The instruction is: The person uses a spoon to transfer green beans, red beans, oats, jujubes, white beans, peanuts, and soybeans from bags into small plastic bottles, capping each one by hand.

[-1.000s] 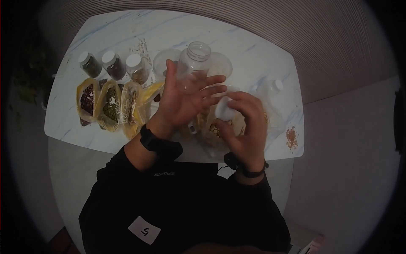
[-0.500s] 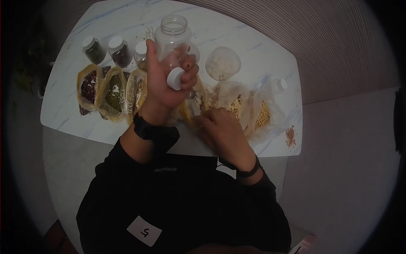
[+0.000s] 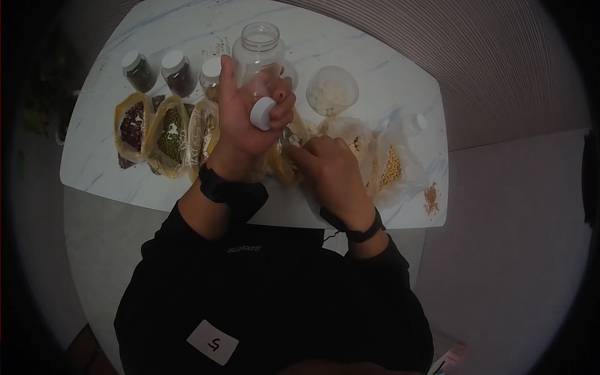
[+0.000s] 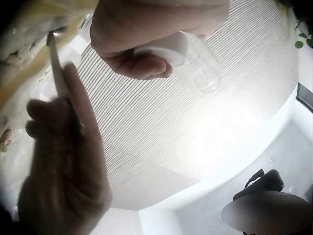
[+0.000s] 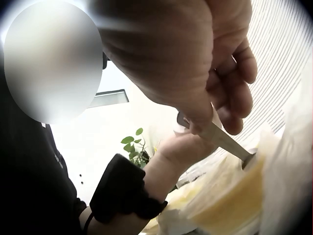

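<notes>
My left hand (image 3: 245, 122) grips a clear jar (image 3: 257, 50) whose mouth faces up uncovered, and its curled fingers also keep a white lid (image 3: 262, 114) against the palm. In the left wrist view the lid (image 4: 171, 49) overlaps the jar's side. A metal spoon (image 5: 227, 141) is pinched between the thumb and fingers of my right hand (image 3: 336, 178). The spoon's bowl dips toward an open yellowish bag with whitish beans (image 4: 17, 54); the bag's edge partly hides the bowl in the right wrist view.
Left stand bags of dark red beans (image 3: 131, 128) and green beans (image 3: 169, 139), with several white-lidded jars (image 3: 139, 74) behind. A round dish (image 3: 332, 91) holds white pieces. Right are a bag of yellow kernels (image 3: 392, 169), a bottle (image 3: 412, 124) and spilled reddish grains (image 3: 431, 199).
The lid has passed from my right hand to my left, which has also taken hold of the jar and moved it left. My right hand has gone to the bags and now holds the spoon.
</notes>
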Demonstrator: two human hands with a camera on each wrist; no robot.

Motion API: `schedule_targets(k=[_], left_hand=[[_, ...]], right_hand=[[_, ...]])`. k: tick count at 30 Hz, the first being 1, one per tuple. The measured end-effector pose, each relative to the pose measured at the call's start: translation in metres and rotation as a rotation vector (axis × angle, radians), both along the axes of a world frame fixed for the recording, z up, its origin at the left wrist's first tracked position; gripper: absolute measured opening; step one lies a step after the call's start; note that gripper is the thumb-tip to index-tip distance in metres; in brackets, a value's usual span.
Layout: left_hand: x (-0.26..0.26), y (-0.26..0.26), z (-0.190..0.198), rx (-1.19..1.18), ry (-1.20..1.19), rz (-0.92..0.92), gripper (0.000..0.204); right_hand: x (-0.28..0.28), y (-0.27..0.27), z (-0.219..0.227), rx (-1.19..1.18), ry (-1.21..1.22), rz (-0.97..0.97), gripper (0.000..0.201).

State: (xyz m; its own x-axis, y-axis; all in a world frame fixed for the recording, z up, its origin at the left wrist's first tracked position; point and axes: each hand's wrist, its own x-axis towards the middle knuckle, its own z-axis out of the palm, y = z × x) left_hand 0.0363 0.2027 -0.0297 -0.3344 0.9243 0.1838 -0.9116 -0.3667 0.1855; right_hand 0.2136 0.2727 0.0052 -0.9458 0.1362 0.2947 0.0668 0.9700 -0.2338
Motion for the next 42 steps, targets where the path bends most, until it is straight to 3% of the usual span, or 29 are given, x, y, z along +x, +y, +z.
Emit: schedule_targets(k=[4, 7, 12, 17, 19, 30, 38, 42], left_hand=[[0.0, 0.001, 0.0, 0.002, -0.016, -0.006, 0.075], [-0.001, 0.001, -0.001, 0.002, -0.017, -0.014, 0.075], [0.004, 0.001, 0.003, 0.011, 0.027, -0.067, 0.075], [0.008, 0.004, 0.001, 0.022, 0.064, -0.09, 0.075], [0.009, 0.005, 0.001, 0.012, 0.067, -0.093, 0.076], [0.009, 0.005, 0.003, -0.017, 0.077, -0.077, 0.077], [0.024, 0.01, 0.001, -0.118, 0.099, -0.169, 0.073], [0.033, 0.011, -0.003, -0.155, 0.132, -0.202, 0.072]], right_hand=[[0.003, 0.004, 0.01, 0.03, 0.05, 0.019, 0.031], [0.021, 0.016, 0.028, 0.044, 0.241, -0.024, 0.02], [0.077, 0.017, 0.04, -0.341, 0.434, -0.504, 0.01], [0.09, 0.007, 0.021, -0.322, 0.285, -0.492, 0.01], [0.085, 0.001, 0.01, -0.437, 0.258, -0.464, 0.01], [0.05, -0.002, -0.008, -0.485, 0.315, -0.308, 0.011], [0.085, 0.023, -0.002, -0.45, 0.49, -0.71, 0.018], [0.083, 0.025, -0.02, -0.547, 0.48, -0.699, 0.013]])
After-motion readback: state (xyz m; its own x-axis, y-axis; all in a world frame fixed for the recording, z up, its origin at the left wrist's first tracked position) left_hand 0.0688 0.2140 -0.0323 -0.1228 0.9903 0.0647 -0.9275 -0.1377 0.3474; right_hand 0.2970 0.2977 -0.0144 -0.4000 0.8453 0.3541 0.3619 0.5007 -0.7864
